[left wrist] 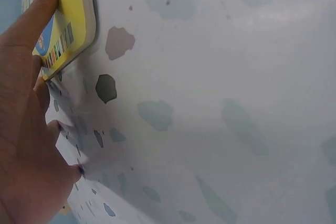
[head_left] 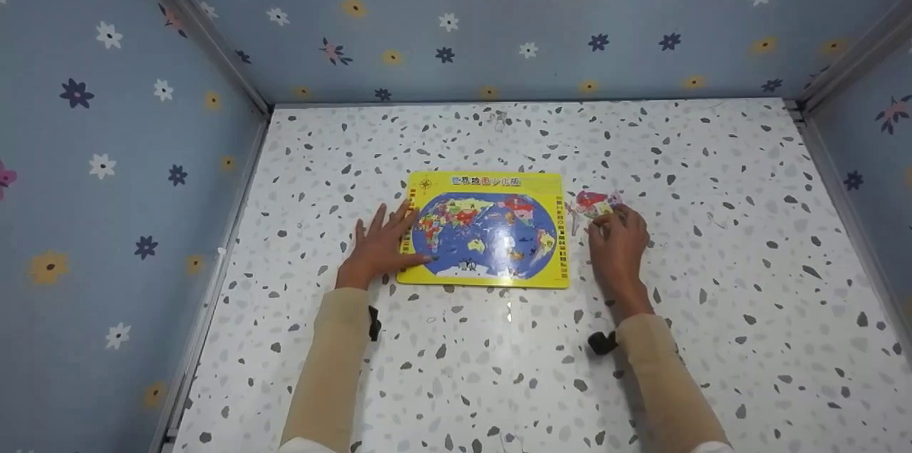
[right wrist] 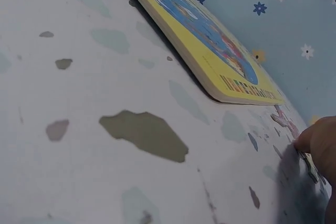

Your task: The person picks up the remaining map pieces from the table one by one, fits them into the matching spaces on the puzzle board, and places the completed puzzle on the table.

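Observation:
A yellow-framed world map puzzle board [head_left: 491, 184] lies flat, its blue oval filled with coloured land shapes. My left hand [head_left: 381, 243] rests at the board's left edge with fingers spread, the thumb reaching over the map's lower left. In the left wrist view, the thumb lies on the board [left wrist: 79, 19] and the other fingers come down along its side. Just off the board's right edge is a small cluster of coloured map puzzle pieces [head_left: 590, 202]. My right hand [head_left: 618, 246] pinches at this cluster with curled fingers; its fingertips partly hide the pieces.
The board and pieces lie on a white speckled table [head_left: 456, 367]. Blue flowered panels [head_left: 499, 18] stand along its back and both sides. A black wrist device [head_left: 602, 343] sits by the right sleeve, and another [head_left: 374, 323] by the left.

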### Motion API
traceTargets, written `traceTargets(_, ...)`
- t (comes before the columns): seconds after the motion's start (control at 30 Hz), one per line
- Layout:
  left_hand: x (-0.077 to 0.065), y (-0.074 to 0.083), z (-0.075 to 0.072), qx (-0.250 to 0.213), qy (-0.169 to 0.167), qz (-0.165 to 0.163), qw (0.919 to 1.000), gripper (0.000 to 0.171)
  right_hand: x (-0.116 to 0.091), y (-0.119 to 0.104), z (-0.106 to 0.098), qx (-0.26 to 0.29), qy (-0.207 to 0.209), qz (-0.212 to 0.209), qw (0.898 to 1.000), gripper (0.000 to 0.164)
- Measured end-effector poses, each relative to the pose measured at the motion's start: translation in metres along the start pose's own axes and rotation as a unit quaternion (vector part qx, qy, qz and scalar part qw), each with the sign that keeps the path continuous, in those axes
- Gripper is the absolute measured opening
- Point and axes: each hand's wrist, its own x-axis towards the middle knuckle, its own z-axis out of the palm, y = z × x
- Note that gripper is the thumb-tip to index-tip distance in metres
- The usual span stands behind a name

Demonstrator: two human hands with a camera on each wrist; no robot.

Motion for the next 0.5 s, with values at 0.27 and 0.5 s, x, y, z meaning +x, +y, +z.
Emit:
traceTargets(0.27, 0.0019, -0.0001, -0.0005, 0.002, 0.002, -0.003, 1.0000, 0.104, 0.0017, 0.0011, 0.0004, 0.000, 0.004, 0.001, 1.000, 0.018)
traceTargets(0.5, 0.0024, 0.0008, -0.0006, 0.005, 0.004, -0.003, 1.0000, 0.105, 0.0010, -0.0005, 0.0021, -0.005, 0.004, 0.011, 1.000, 0.016)
